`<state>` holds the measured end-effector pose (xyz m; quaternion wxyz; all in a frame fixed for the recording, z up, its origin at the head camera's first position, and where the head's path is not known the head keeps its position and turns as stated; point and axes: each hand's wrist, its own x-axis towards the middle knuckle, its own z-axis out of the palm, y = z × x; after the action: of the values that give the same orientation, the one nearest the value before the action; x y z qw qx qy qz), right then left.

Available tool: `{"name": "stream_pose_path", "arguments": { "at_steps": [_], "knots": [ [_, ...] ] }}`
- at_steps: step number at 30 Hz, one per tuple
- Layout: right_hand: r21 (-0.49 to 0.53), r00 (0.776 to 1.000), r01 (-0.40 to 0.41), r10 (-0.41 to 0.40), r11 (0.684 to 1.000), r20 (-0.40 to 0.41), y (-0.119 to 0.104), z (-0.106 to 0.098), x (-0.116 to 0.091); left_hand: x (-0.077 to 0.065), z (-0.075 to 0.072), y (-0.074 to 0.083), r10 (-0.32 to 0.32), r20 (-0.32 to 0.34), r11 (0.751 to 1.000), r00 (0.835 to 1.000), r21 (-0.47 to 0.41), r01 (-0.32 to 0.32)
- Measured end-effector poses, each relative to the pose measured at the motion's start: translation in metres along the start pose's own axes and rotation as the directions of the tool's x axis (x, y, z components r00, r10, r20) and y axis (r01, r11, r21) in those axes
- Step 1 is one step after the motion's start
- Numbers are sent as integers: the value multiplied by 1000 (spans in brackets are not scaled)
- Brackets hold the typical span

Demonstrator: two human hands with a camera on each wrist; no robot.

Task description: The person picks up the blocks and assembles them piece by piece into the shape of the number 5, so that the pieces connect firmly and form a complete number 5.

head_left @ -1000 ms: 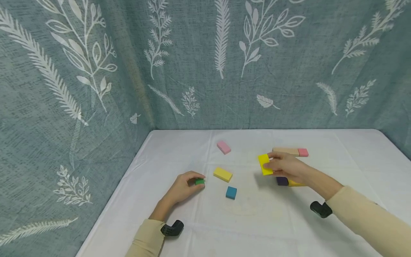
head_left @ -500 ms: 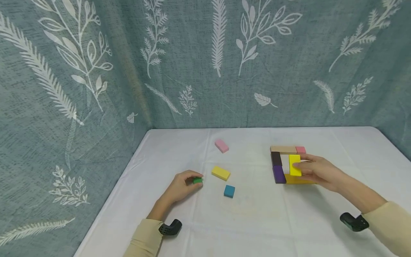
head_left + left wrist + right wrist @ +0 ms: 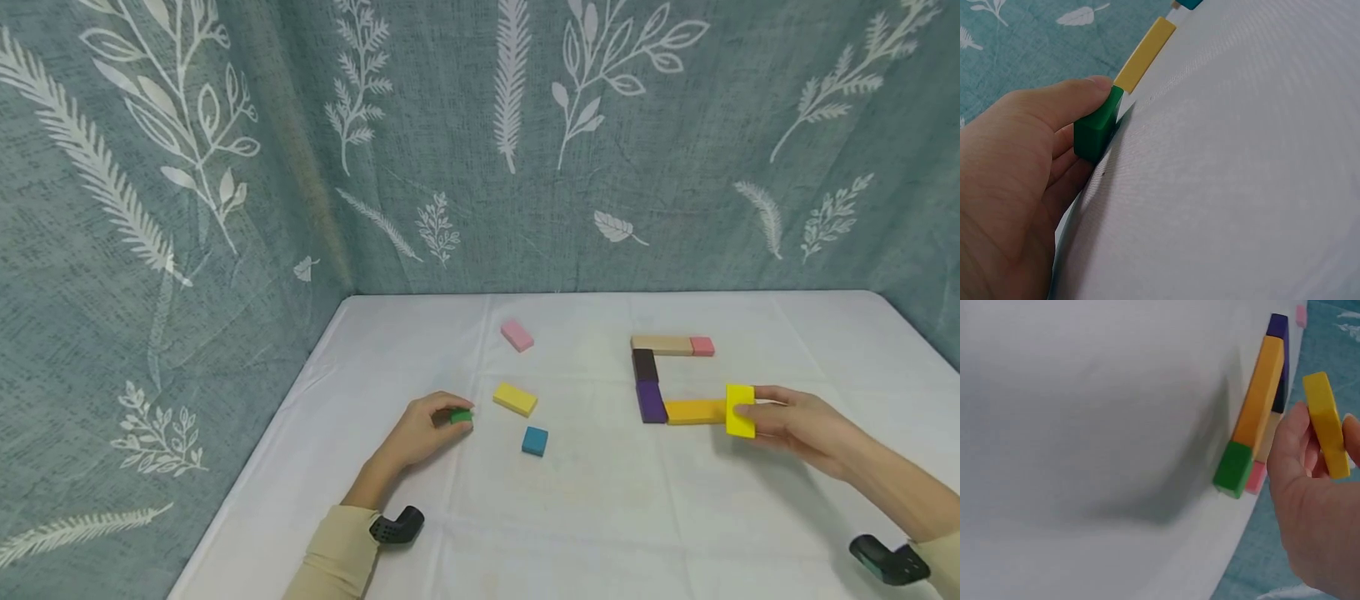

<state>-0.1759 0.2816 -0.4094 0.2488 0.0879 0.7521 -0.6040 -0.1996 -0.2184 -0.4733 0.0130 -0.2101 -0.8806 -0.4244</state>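
On my head camera, the right hand (image 3: 806, 429) pinches a bright yellow block (image 3: 1327, 425) between thumb and fingers, lifted off the white tablecloth (image 3: 600, 517). At its nine o'clock I have an orange block (image 3: 693, 412) touching a purple block (image 3: 651, 402); towards ten lie a black block (image 3: 645, 365), a tan block (image 3: 662, 345) and a coral block (image 3: 702, 347). My right wrist view shows a second green block (image 3: 1234, 469) against the orange one's near end. The left hand (image 3: 422, 429) pinches a small green block (image 3: 1095, 130); from it, a pale pink block (image 3: 517, 335) lies at half past one, a soft yellow block (image 3: 515, 400) between two and three, a blue block (image 3: 535, 442) at three.
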Motion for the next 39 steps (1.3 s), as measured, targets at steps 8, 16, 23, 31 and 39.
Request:
{"name": "stream_pose_path", "arguments": {
  "at_steps": [8, 16, 23, 31, 39],
  "knots": [
    [-8, 989, -133, 133, 991, -58, 16, -6, -7, 1, 1, 1, 0, -14, 1000, 1000, -12, -1],
    [-3, 982, -169, 168, 986, -89, 21, -2, -9, 0, 2, 1, -8, -16, 1000, 1000, -16, 8],
    [-11, 973, -191, 188, 981, -133, 21, -3, -10, 1, 3, 3, -4, -30, 1000, 1000, -19, 4],
    [-59, 973, -182, 172, 981, -152, 22, -5, -9, 1, 3, 1, -22, -21, 1000, 1000, -16, 21],
    [-146, 978, -149, 125, 978, -165, 22, -6, -9, 2, 3, 1, -14, -20, 1000, 1000, -11, 14]
  ]
}}
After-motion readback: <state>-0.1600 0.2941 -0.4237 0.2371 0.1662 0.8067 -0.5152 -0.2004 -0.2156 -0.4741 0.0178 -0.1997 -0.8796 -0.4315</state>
